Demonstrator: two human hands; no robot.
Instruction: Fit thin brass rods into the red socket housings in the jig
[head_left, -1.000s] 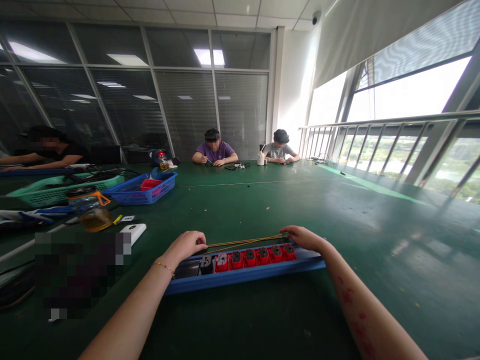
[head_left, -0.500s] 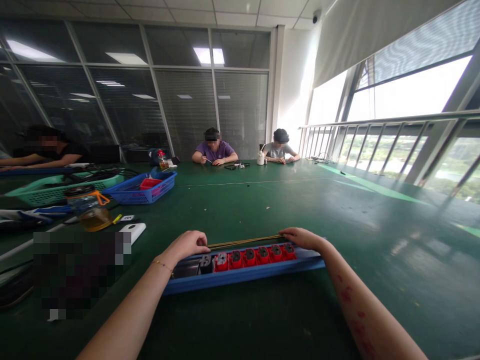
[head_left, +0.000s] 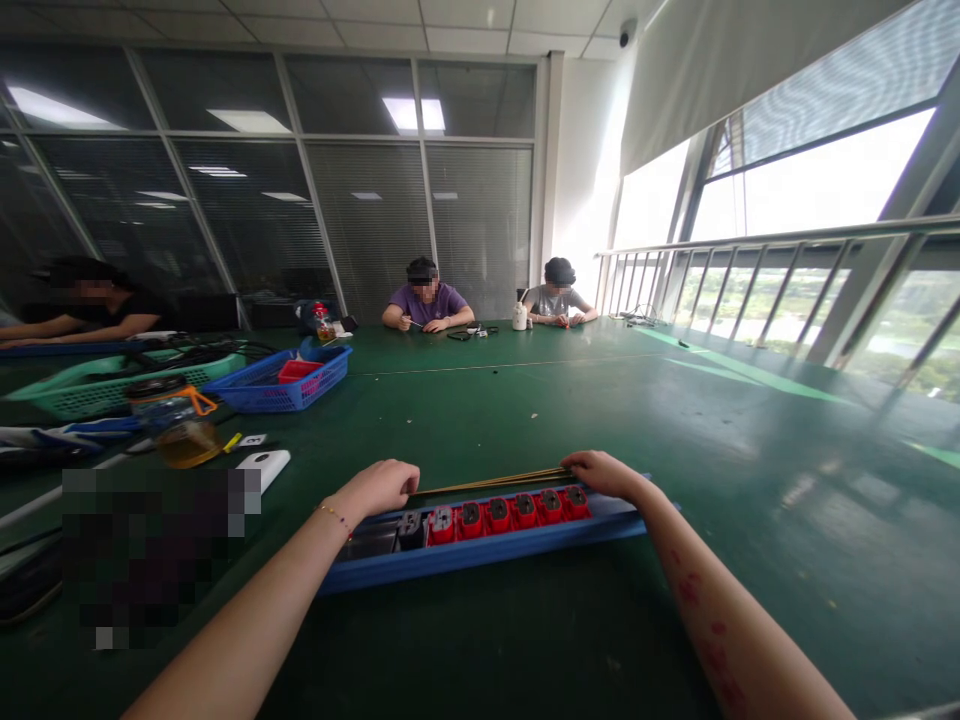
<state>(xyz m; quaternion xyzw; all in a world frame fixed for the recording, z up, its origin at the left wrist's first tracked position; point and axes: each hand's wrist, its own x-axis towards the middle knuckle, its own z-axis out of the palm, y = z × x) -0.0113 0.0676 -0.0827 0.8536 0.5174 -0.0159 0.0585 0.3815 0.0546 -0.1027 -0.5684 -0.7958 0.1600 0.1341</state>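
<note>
Our left hand (head_left: 391, 482) and right hand (head_left: 596, 472) pinch long, thin yellow strings (head_left: 491, 482) in their fingers. We see the strings stretched straight along the far side of the long blue tray (head_left: 487, 558) with small red blocks (head_left: 499, 526).

Left fingers (head_left: 411, 478) and right fingers (head_left: 579, 462) hold yellow strands (head_left: 487, 482) along a blue tray (head_left: 487, 553)
</note>
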